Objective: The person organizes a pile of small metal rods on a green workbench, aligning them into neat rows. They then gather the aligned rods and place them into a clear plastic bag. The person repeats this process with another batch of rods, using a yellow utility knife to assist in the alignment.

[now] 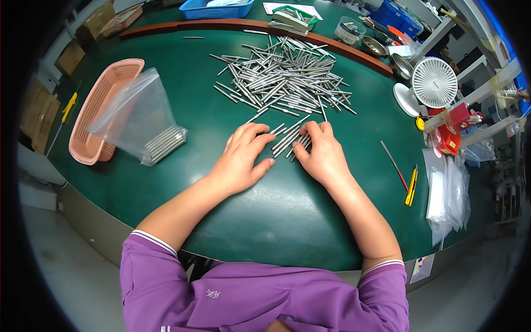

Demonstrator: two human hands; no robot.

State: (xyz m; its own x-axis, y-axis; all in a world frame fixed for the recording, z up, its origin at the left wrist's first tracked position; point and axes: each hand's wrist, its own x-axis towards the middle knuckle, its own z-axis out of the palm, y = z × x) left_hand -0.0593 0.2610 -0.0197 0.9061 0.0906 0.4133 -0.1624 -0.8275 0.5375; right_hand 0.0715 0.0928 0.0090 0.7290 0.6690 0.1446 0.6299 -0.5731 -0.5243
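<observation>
A large heap of slim silvery metal rods (282, 77) with stepped ends lies on the green tabletop. Just in front of it, several rods (284, 143) lie side by side in a small slanting bunch between my hands. My right hand (323, 154) curls over the right side of this bunch, thumb and fingertips against the rods and partly hiding them. On the other side, my left hand (243, 157) has its thumb apart from its bent fingers. Its fingertips are close to the rods' left ends, and nothing is in its grasp.
To the left, a clear zip bag (141, 113) with several rods inside leans over a pink basket (83, 127). A yellow-handled screwdriver (69, 107) lies beyond. At right are a yellow cutter (411, 188), a thin file (394, 165), plastic bags (451, 196) and a white fan (435, 83). A brown strip (221, 25) edges the back.
</observation>
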